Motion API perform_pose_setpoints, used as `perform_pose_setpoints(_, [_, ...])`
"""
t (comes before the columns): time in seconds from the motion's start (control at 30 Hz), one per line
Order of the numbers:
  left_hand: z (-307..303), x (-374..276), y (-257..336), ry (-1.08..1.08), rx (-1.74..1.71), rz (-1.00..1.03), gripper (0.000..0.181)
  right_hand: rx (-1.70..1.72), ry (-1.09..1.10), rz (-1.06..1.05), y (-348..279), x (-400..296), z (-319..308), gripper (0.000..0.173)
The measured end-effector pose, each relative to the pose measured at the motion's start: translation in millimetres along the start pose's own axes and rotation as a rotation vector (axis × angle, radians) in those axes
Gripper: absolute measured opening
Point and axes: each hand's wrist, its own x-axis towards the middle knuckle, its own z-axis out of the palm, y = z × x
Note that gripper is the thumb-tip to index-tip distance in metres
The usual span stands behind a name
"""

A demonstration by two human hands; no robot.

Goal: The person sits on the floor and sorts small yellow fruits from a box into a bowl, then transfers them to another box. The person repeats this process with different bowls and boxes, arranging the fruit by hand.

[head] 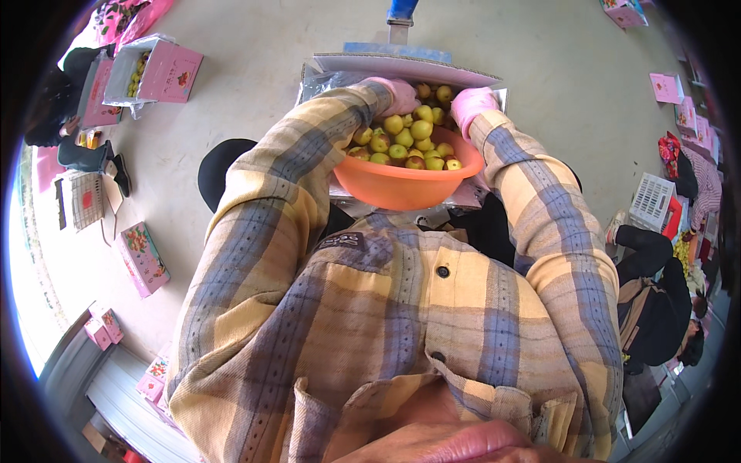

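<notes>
An orange plastic basin (405, 188) heaped with small yellow-green and reddish fruits (404, 137) stands before me, against the near side of an open cardboard box (405, 63) lined with clear plastic. My left hand (398, 96), in a pink glove, is at the box opening, just above the basin's left part, with its fingers partly hidden. At the right side of the opening is my right hand (473, 107), gloved in pink too, beside the fruits and the basin's far rim. Darker reddish fruits (444, 94) show inside the box between my hands. What either hand grips cannot be made out.
A blue metal stand (399, 29) rises behind the box. Left, a pink carton (173, 70) holding fruit stands near a seated person (87, 144); another pink carton (143, 259) lies on the floor. On the right are a white plastic crate (652, 201), people (654, 312) and more cartons.
</notes>
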Motion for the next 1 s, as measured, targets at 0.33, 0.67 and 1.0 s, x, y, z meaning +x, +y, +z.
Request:
perform_pose_setpoints(0.33, [-3,-23,10,0.189,0.012,-0.021,0.046,0.528,0.356,-0.006,43,-104,-36,0.014])
perform_pose_setpoints(0.67, [4,-47,-6,0.400,0.029,0.264,0.043,1.121,0.596,-0.056,75,-143,35,0.013])
perform_pose_setpoints(1.0, [-24,-118,-8,1.047,0.476,0.090,0.040,1.834,0.834,0.304,79,-118,60,0.013])
